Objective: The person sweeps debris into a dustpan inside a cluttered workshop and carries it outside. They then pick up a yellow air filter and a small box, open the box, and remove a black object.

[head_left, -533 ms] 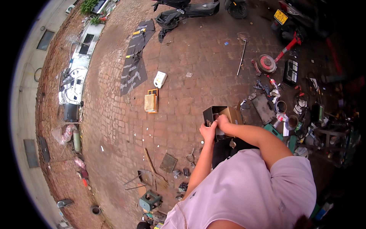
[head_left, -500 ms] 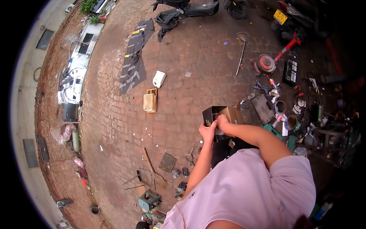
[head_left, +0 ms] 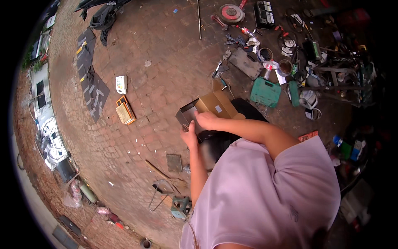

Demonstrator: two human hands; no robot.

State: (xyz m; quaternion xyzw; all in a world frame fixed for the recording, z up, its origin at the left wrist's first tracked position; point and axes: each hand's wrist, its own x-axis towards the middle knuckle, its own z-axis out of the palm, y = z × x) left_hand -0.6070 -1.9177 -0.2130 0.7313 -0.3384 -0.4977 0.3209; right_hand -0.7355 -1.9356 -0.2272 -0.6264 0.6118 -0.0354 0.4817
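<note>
A cardboard box (head_left: 215, 104), black on one side and plain brown on the other, stands open by my knees with a white label on its brown part. My left hand (head_left: 190, 135) grips its near left edge, thumb up along the rim. Over the opening, my right hand (head_left: 206, 120) has its fingers bent and partly down inside. Whatever those fingers hold is hidden. A greyish inner surface shows beside them, and the rest of the contents cannot be made out.
A green tool case (head_left: 265, 92) and a ratchet (head_left: 217, 69) lie beyond the box. Rightward are a car battery (head_left: 264, 14) and scattered parts. Leftward lie an orange-framed filter (head_left: 125, 111), a white jug (head_left: 121, 84), a broom (head_left: 166, 176) and a small stool (head_left: 181, 206).
My view has swung to the right, so the surroundings sit further left. The box has turned and shows more of its brown side. Both hands stay at it.
</note>
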